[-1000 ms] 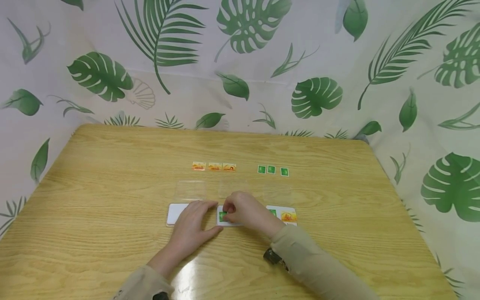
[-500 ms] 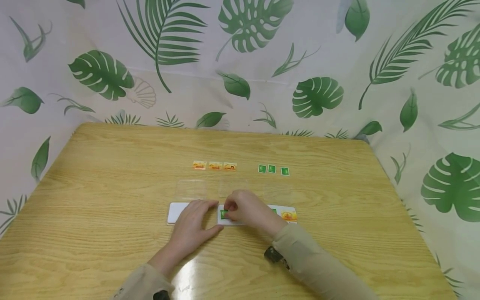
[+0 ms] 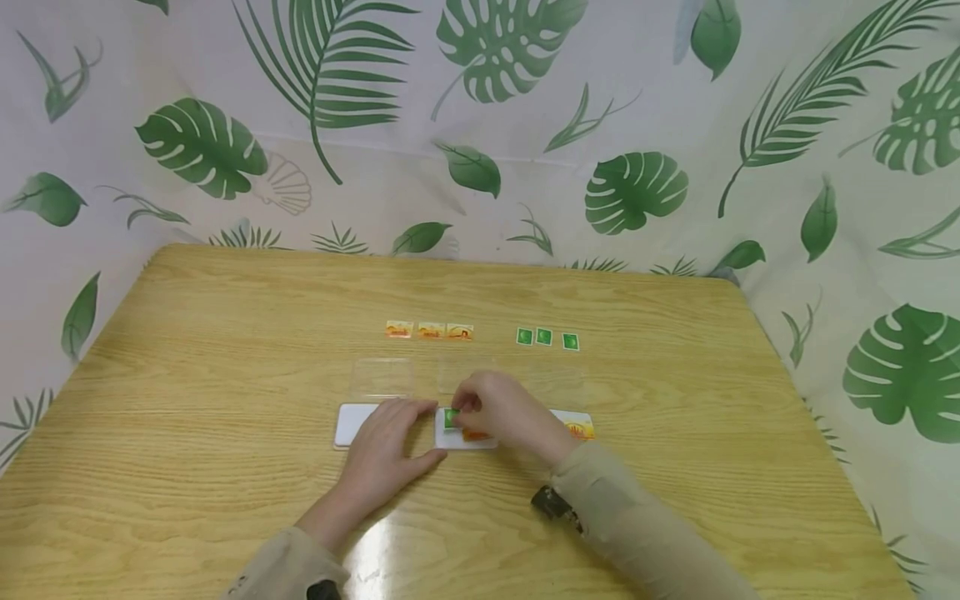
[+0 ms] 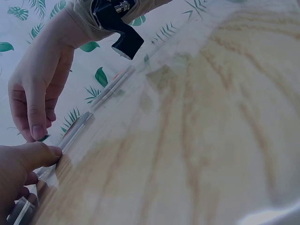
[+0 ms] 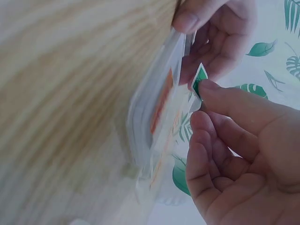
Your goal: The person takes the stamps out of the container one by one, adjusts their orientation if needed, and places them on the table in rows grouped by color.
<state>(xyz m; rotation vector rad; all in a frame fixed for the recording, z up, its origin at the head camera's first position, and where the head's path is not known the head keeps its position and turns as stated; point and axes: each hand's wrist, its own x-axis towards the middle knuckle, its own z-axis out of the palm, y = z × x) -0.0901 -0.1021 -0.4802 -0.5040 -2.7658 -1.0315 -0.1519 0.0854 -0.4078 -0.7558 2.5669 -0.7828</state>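
In the head view my right hand (image 3: 510,417) pinches a small green stamp (image 3: 450,418) between thumb and forefinger, over the middle flat white case (image 3: 453,444). The right wrist view has this green stamp (image 5: 199,79) tilted and raised off the case (image 5: 154,89). An orange stamp (image 3: 476,435) lies on the case, partly covered by the right hand. My left hand (image 3: 382,450) holds the case's left end, thumb at the near edge and forefinger at the far edge. It also partly hides the left white case (image 3: 354,423).
A right-hand white case (image 3: 572,414) bears another orange stamp (image 3: 580,429). Behind the cases lie clear plastic covers (image 3: 382,377). Farther back, three orange stamps (image 3: 431,331) and three green stamps (image 3: 543,337) lie in a row. A leaf-patterned cloth (image 3: 525,192) hangs behind the table.
My right hand has moved slightly up and away from the case with the green stamp, uncovering part of the orange stamp. My left hand has stayed in place.
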